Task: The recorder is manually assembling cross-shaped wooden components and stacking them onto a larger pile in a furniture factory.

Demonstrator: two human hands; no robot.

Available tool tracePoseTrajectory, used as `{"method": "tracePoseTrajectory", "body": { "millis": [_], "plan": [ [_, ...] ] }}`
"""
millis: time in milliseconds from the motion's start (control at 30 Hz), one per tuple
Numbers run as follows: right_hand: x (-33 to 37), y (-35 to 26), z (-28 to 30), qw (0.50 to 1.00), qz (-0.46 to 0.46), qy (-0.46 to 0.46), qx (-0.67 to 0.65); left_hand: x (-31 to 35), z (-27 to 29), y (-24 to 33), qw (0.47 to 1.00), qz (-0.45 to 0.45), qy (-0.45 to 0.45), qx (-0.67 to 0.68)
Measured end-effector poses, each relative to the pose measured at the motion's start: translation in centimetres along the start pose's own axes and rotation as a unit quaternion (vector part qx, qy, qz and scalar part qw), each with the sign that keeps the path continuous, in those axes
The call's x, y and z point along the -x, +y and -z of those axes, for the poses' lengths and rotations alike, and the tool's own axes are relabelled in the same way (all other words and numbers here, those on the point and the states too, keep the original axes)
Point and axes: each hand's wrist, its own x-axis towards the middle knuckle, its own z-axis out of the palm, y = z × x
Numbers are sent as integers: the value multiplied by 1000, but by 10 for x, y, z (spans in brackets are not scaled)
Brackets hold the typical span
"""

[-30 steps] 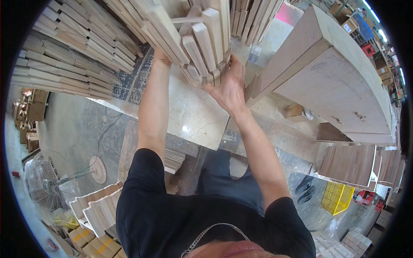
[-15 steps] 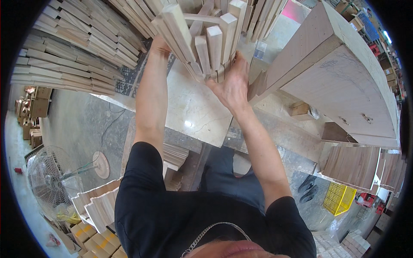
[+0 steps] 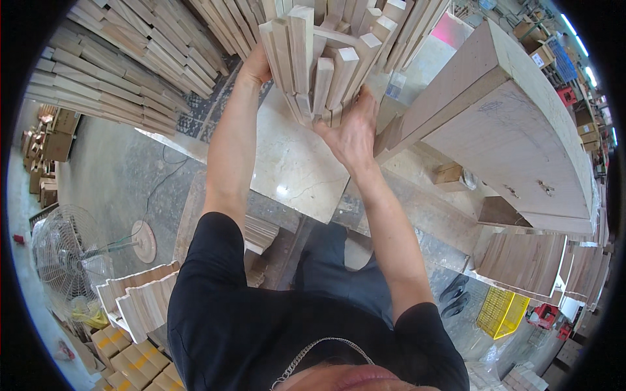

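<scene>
A bundle of pale square-cut wooden strips [image 3: 301, 52] stands on end on a smooth whitish slab [image 3: 277, 153]. My left hand [image 3: 257, 65] presses round its left side, with most of the fingers hidden behind the wood. On the right side, low down, my right hand [image 3: 352, 127] clasps the same bundle, thumb across the near face and fingers along the far right. The strips' tops are uneven and fan apart, and one short piece lies crosswise among them.
Long strips are stacked to the left [image 3: 117, 85]. A large wooden panel box [image 3: 502, 124] rises close on the right. Further off are a standing fan [image 3: 65, 244], taped cartons [image 3: 134, 358], a yellow crate [image 3: 502, 311] and dark sandals [image 3: 454, 296].
The strips' tops have shifted right and show more spread apart. Both hands keep their hold in nearly the same places. The surroundings have shifted slightly in the view.
</scene>
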Motion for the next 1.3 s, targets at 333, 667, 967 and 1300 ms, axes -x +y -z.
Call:
{"method": "tracePoseTrajectory", "body": {
  "millis": [333, 667, 967, 1300],
  "plan": [
    [-1, -1, -2, 1000, 6, -3, -7, 7, -17, 4, 999, -16, 49, 7],
    [-3, -6, 0, 1000, 20, 7, -8, 31, -44, 27, 996, -4, 92, -2],
    [-1, -7, -1, 1000, 20, 3, -11, 25, -35, 1, 990, 1, 95, 100],
    [-7, -5, 4, 999, -2, -15, -29, 13, -32, -12, 991, -98, 87, 15]
  ]
}}
